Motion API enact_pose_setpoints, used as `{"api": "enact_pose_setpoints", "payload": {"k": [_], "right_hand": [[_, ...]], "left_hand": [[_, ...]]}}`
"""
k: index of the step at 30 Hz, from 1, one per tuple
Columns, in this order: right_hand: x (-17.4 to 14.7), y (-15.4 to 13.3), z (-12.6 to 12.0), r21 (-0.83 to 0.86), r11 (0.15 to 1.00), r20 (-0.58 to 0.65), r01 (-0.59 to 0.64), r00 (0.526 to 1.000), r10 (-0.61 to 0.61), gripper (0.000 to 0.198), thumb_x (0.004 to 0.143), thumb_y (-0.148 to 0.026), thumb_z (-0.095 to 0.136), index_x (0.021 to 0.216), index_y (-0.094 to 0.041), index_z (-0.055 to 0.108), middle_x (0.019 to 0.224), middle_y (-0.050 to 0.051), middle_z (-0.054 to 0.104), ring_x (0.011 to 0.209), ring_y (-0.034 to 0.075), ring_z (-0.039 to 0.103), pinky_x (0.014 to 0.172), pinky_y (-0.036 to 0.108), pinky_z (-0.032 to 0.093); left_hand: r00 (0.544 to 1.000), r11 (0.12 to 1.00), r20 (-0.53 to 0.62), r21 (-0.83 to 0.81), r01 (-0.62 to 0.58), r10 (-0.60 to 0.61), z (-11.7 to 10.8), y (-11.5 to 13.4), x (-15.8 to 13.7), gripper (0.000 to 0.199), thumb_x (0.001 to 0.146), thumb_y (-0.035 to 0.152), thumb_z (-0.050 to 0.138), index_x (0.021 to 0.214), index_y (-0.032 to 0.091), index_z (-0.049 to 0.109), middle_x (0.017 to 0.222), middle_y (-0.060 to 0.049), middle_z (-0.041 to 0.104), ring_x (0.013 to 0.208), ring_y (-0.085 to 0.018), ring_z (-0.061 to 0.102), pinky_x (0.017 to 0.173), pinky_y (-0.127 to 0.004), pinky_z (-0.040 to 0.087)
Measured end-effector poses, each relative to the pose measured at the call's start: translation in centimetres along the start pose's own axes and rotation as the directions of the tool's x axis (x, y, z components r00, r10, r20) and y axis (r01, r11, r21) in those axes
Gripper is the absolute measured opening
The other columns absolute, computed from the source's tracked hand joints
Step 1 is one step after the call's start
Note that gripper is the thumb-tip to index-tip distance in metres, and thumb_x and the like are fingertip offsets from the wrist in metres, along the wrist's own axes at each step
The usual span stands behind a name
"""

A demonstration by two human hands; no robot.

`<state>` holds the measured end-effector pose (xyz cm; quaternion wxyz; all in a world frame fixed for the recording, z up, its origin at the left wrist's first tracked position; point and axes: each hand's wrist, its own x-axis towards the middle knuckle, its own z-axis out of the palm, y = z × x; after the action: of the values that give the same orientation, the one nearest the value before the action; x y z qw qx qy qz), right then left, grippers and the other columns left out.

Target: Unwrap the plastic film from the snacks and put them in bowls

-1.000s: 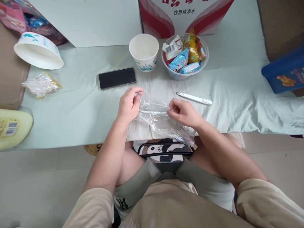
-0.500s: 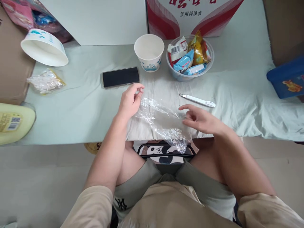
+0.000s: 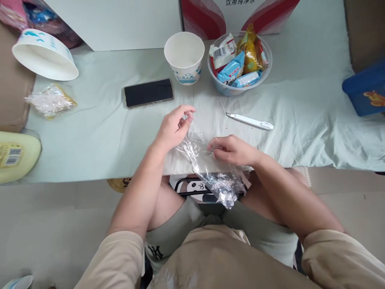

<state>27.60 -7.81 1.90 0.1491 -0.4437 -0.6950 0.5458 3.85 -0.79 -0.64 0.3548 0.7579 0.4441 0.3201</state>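
Note:
A crumpled clear plastic bag (image 3: 200,154) stretches from the bed-like surface down over its front edge, its lower end hanging above the lap. My left hand (image 3: 177,125) pinches its upper corner between thumb and fingertips. Lower and to the right, my right hand (image 3: 233,150) has its fingers curled in on the bag's middle, with film across the fingertips. Beyond the hands lies a slim white utility knife (image 3: 251,121). A white paper cup (image 3: 188,74) with blue print stands upright, and a clear plastic bowl (image 3: 221,89) holds several wrapped snacks.
A black phone (image 3: 148,93) lies left of the cup. Further left are a tipped paper tub (image 3: 57,60), a crumpled wrapper (image 3: 51,101) and a pale yellow bottle (image 3: 21,156). Large boxes (image 3: 120,24) line the back; a blue container (image 3: 365,90) is at right.
My right hand has moved left onto the bag, its fingers curling in from a more spread pose. My left hand has shifted slightly right with the bag's corner. The bag hangs lower.

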Motion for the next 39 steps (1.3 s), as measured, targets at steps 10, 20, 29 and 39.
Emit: {"api": "enact_pose_setpoints", "payload": {"k": [10, 20, 29, 39], "right_hand": [[0.4, 0.6, 0.4, 0.526, 0.845, -0.383, 0.091, 0.913, 0.14, 0.02, 0.081, -0.039, 0.065, 0.087, -0.023, 0.054, 0.066, -0.004, 0.059, 0.049, 0.008, 0.047, 0.049, 0.027, 0.039], [0.9, 0.9, 0.8, 0.575, 0.804, -0.487, 0.154, 0.854, 0.185, 0.022, 0.082, -0.041, 0.065, 0.09, -0.024, 0.054, 0.072, -0.003, 0.061, 0.051, 0.009, 0.051, 0.05, 0.027, 0.042], [0.2, 1.3, 1.1, 0.459, 0.885, -0.606, 0.072, 0.755, 0.252, 0.071, 0.09, -0.046, 0.064, 0.151, -0.028, 0.031, 0.085, 0.0, 0.071, 0.068, 0.018, 0.069, 0.067, 0.035, 0.057], [-0.6, 1.3, 1.4, 0.293, 0.937, -0.63, 0.191, 0.775, 0.039, 0.061, 0.097, -0.038, 0.055, 0.153, -0.031, 0.03, 0.086, 0.0, 0.07, 0.073, 0.019, 0.07, 0.081, 0.042, 0.062]], "left_hand": [[0.945, 0.942, -0.196, -0.266, 0.206, -0.262, -1.2, 0.0, -0.8, 0.049, 0.103, 0.066, 0.038, 0.132, 0.03, 0.052, 0.126, -0.011, 0.067, 0.12, -0.023, 0.07, 0.088, -0.035, 0.062], [0.816, 0.517, 0.241, -0.671, 0.531, -0.525, 2.7, 3.5, -1.5, 0.031, 0.091, 0.052, 0.071, 0.09, 0.021, 0.064, 0.09, -0.006, 0.077, 0.077, -0.016, 0.077, 0.062, -0.026, 0.061], [0.882, 0.748, -0.084, -0.571, 0.338, -0.463, 2.0, 3.3, -2.0, 0.028, 0.098, 0.049, 0.063, 0.086, 0.024, 0.061, 0.074, -0.001, 0.071, 0.062, -0.013, 0.071, 0.056, -0.026, 0.059], [0.931, 0.819, -0.062, -0.5, 0.284, -0.36, 0.7, 2.6, -3.0, 0.041, 0.089, 0.049, 0.073, 0.118, 0.022, 0.062, 0.078, -0.002, 0.074, 0.077, -0.019, 0.078, 0.068, -0.03, 0.064]]}}
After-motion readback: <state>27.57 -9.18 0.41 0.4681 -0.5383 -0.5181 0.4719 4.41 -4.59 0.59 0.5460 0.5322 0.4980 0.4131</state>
